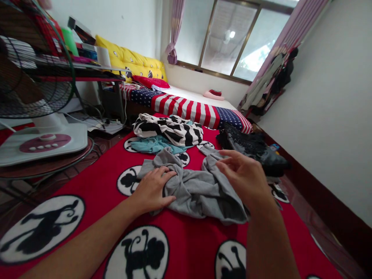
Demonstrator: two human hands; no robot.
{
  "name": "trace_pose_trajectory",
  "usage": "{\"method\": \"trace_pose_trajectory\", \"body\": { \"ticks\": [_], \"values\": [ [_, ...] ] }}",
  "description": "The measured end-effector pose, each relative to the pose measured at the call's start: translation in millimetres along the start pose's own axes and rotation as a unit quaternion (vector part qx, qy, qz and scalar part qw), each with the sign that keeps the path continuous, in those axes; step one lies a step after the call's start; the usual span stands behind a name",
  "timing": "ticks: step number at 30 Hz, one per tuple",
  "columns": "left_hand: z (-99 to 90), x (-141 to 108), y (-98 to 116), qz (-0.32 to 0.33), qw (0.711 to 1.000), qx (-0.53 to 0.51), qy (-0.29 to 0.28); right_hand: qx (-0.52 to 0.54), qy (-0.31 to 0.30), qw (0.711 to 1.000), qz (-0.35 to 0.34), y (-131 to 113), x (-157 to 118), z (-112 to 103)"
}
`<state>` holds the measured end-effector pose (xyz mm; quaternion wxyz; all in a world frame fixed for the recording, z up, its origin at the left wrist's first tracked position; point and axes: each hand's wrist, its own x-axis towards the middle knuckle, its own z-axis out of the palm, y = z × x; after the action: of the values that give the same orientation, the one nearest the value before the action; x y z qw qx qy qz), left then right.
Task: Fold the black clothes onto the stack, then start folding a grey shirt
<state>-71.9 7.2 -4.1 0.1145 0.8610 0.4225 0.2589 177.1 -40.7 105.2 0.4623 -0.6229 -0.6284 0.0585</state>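
Note:
A crumpled grey garment [200, 193] lies across the red blanket in front of me; its exact kind is hard to make out. My left hand [154, 188] rests on its left side, palm down, with thumb and fingers spread. Over the garment's right part hovers my right hand [244, 174], its fingers loosely bent and the thumb apart from them, with no cloth visible between. Just beyond the grey cloth sit a black-and-white patterned garment [171, 130] and a light blue garment [157, 144] partly under it.
Dark clothes [250, 145] are piled at the right edge of the red blanket [192, 244]. On the left, an electric fan [43, 139] stands on a round stool beside a cluttered desk [90, 66]. Farther back is a bed with a flag-pattern cover [186, 108].

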Motion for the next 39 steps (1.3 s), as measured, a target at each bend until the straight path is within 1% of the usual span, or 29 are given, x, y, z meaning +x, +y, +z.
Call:
{"method": "trace_pose_trajectory", "body": {
  "ticks": [1,3,5,7,9,10,11,12,13,14,15,16,17,19,20,21,22,24,26,28,30,31,32,34,35,36,37,38,39],
  "values": [
    [1.6,-0.1,0.2,-0.007,1.000,0.010,0.000,-0.009,-0.049,0.999,-0.015,-0.8,-1.6,9.9],
    [1.2,1.0,-4.6,-0.023,1.000,0.001,0.005,-0.077,-0.157,0.984,-0.036,1.1,-4.7,30.3],
    [-3.9,3.2,-14.9,-0.040,0.998,-0.031,0.038,-0.141,-0.234,0.961,-0.044,7.6,-7.3,47.9],
    [-11.8,5.9,-27.5,-0.075,0.988,-0.069,0.113,-0.202,-0.291,0.934,-0.048,14.4,-8.9,59.3],
    [-19.5,8.7,-38.8,-0.133,0.964,-0.115,0.202,-0.242,-0.318,0.915,-0.048,16.9,-8.9,63.1],
    [-22.4,10.2,-43.2,-0.158,0.947,-0.147,0.237,-0.253,-0.316,0.913,-0.046,15.9,-8.2,62.3],
    [-24.3,11.5,-46.5,-0.176,0.931,-0.184,0.262,-0.246,-0.308,0.918,-0.040,13.6,-7.1,59.9],
    [-25.4,12.9,-48.7,-0.183,0.916,-0.225,0.277,-0.215,-0.298,0.930,-0.027,10.5,-5.6,56.4],
    [-25.5,14.1,-50.1,-0.184,0.902,-0.267,0.284,-0.151,-0.283,0.947,-0.007,7.1,-3.7,52.0],
    [-25.0,15.1,-50.7,-0.183,0.890,-0.304,0.285,-0.058,-0.259,0.964,0.023,3.9,-1.5,47.1],
    [-23.9,16.0,-50.7,-0.183,0.879,-0.335,0.284,0.055,-0.220,0.972,0.057,1.1,0.9,42.0],
    [-22.4,16.7,-50.1,-0.185,0.869,-0.362,0.282,0.172,-0.165,0.967,0.091,-1.1,3.5,37.2],
    [-20.7,17.2,-49.0,-0.188,0.858,-0.389,0.279,0.278,-0.099,0.948,0.119,-2.8,6.0,32.8],
    [-16.5,17.7,-45.1,-0.197,0.835,-0.440,0.264,0.432,0.027,0.889,0.148,-4.8,10.7,26.2],
    [-14.2,17.6,-42.2,-0.203,0.828,-0.463,0.243,0.483,0.070,0.860,0.149,-5.7,12.5,24.2],
    [-11.9,17.3,-38.4,-0.209,0.824,-0.484,0.209,0.523,0.095,0.834,0.146,-6.6,13.9,23.2],
    [-9.7,16.6,-33.8,-0.212,0.821,-0.504,0.164,0.552,0.106,0.815,0.145,-7.7,14.7,23.1],
    [-6.8,13.7,-22.1,-0.196,0.812,-0.546,0.058,0.583,0.099,0.794,0.141,-10.8,14.6,25.4],
    [-6.9,8.8,-9.1,-0.142,0.792,-0.592,-0.036,0.585,0.072,0.797,0.136,-14.4,12.6,29.9],
    [-9.5,2.8,2.0,-0.078,0.770,-0.626,-0.090,0.561,0.039,0.818,0.117,-17.9,9.2,34.7],
    [-11.5,-2.2,8.1,-0.038,0.761,-0.640,-0.102,0.521,0.010,0.849,0.089,-21.2,5.0,38.2],
    [-11.4,-3.6,8.8,-0.041,0.765,-0.635,-0.095,0.498,-0.005,0.864,0.075,-22.8,2.8,39.1],
    [-10.5,-4.0,8.1,-0.060,0.776,-0.623,-0.079,0.474,-0.022,0.878,0.064,-24.3,0.6,39.7],
    [-7.0,-2.3,3.3,-0.127,0.804,-0.580,-0.032,0.427,-0.048,0.901,0.052,-26.6,-2.7,39.9],
    [-5.4,-0.4,0.1,-0.161,0.813,-0.560,0.002,0.409,-0.047,0.910,0.049,-27.0,-3.4,40.1],
    [-4.4,1.9,-3.2,-0.185,0.813,-0.550,0.039,0.397,-0.031,0.916,0.044,-26.5,-3.3,40.6],
    [-4.4,4.4,-6.3,-0.196,0.806,-0.553,0.078,0.391,-0.003,0.920,0.035,-24.9,-2.3,41.6],
    [-5.5,6.8,-8.9,-0.197,0.790,-0.569,0.117,0.391,0.032,0.920,0.021,-22.1,-0.6,43.1],
    [-7.6,9.0,-10.9,-0.195,0.768,-0.591,0.153,0.392,0.063,0.918,0.004,-18.0,1.7,45.3]
  ]
}}
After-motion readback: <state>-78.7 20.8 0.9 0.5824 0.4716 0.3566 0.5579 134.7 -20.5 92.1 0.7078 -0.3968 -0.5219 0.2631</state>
